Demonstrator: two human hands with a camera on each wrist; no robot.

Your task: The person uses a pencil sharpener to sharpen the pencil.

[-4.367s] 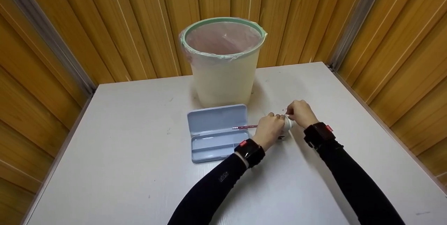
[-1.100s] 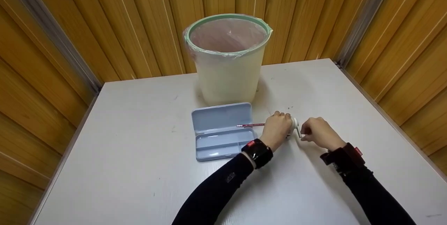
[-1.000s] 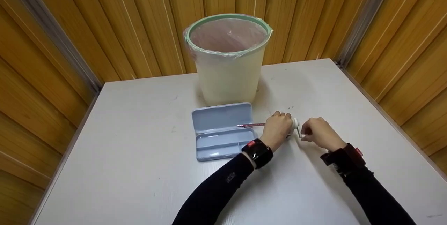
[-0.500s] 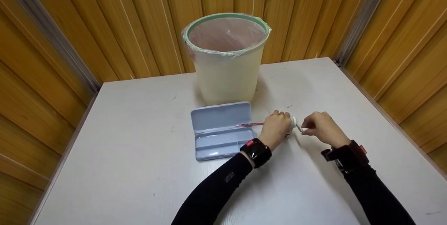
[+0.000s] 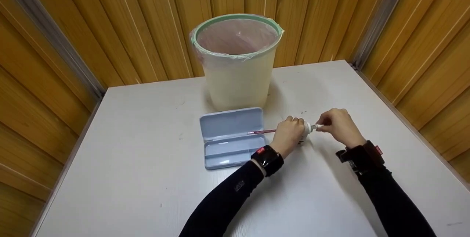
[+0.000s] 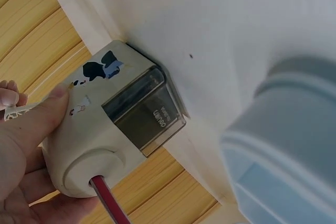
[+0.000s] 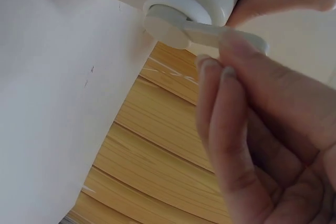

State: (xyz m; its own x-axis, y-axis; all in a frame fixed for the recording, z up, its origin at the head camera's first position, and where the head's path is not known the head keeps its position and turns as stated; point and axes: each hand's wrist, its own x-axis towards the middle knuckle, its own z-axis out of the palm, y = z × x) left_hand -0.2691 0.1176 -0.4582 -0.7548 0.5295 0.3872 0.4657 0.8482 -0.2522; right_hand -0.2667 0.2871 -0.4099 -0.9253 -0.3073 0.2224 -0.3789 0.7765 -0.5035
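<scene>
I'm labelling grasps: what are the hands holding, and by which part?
The left hand grips the pencil sharpener around its body; the right hand pinches its crank near the free end.

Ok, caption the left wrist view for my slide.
A left hand grips a white pencil sharpener with a red pencil inserted, a blue case nearby.

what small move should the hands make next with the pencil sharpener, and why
Probably a small turn of the crank handle by the right hand, since its thumb and fingers pinch that handle, the left hand grips the pencil sharpener, and the red pencil sits in the hole.
</scene>
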